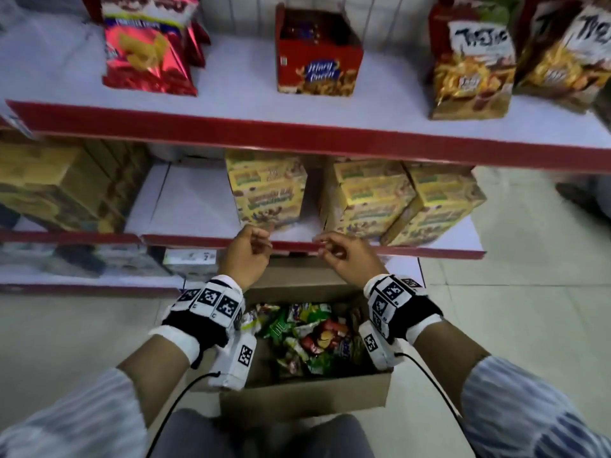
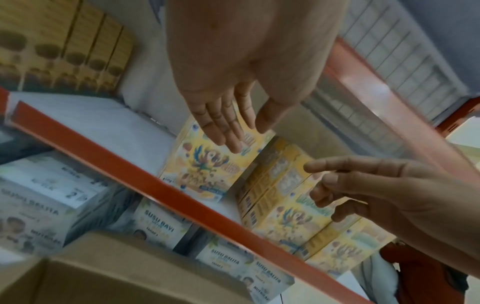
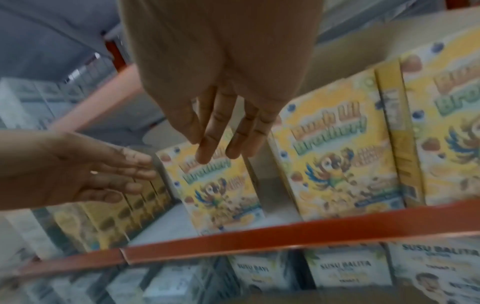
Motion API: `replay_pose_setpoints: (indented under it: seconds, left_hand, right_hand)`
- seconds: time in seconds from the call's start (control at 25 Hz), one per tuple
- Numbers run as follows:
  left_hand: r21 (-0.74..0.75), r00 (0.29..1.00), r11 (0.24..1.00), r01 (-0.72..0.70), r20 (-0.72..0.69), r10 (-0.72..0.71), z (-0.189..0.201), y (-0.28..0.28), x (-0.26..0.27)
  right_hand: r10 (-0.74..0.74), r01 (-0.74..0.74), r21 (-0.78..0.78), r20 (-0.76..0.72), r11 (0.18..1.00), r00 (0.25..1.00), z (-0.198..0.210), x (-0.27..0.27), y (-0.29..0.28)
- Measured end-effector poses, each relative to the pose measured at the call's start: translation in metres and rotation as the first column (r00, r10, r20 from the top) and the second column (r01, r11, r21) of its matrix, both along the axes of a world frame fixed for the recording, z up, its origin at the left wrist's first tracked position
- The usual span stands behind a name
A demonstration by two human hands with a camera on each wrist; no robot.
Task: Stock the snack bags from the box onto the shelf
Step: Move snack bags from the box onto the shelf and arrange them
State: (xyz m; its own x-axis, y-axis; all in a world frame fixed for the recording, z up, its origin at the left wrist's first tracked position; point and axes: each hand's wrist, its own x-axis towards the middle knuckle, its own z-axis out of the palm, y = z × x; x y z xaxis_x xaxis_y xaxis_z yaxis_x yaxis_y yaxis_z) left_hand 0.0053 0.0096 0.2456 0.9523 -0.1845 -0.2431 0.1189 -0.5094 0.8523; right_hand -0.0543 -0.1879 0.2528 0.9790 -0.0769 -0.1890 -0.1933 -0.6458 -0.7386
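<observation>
**Both hands empty at the middle shelf, box of snacks below**

Shop aisle, pale tiled floor (image 1: 515,325), white shelving with red front lips. Top shelf (image 1: 297,133) carries a red foil chip bag (image 1: 148,54) at left, an open red carton (image 1: 319,57) in the middle, and brown-and-yellow snack bags (image 1: 472,74) at right.

Middle shelf (image 1: 198,206): three yellow cereal-type boxes (image 1: 269,193) stand upright, one alone, two more close together to its right and turned at an angle. Bare white stretch to the left of them, then a row of tan cartons (image 1: 59,186) at far left. White milk-formula boxes (image 3: 345,269) sit on the shelf beneath (labels partly readable in the wrist views).

Cardboard box (image 1: 304,395) rests open on the floor directly below the person's forearms, against the shelving's base. Snack bags (image 1: 314,338) lie in it in a loose, mixed heap: green, red, white and purple wrappers. None of this heap shows on the shelves.

Left hand (image 1: 246,256) hovers at the red lip of the middle shelf, fingers loosely bent in the head view, fairly straight in the wrist view, holding nothing. Right hand (image 1: 344,256) is just beside it at the same lip, fingers relaxed and slightly spread, also empty. The two hands are near each other but apart. Both wrists wear marker-patterned camera bands with cables trailing back.
</observation>
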Motion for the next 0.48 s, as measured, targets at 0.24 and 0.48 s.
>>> replay_pose_setpoints:
  seconds: [0.24, 0.48]
  left_hand:
    - [0.008, 0.99, 0.995, 0.102, -0.096, -0.101, -0.165, -0.004, -0.001]
    - [0.011, 0.963, 0.978, 0.208, -0.176, -0.203, -0.291, -0.007, -0.001]
  right_hand:
    - [0.225, -0.262, -0.207, -0.185, 0.943, 0.957, -0.148, 0.004, -0.013]
    - [0.358, -0.497, -0.244, -0.447, 0.833, 0.82, -0.296, 0.01, -0.015]
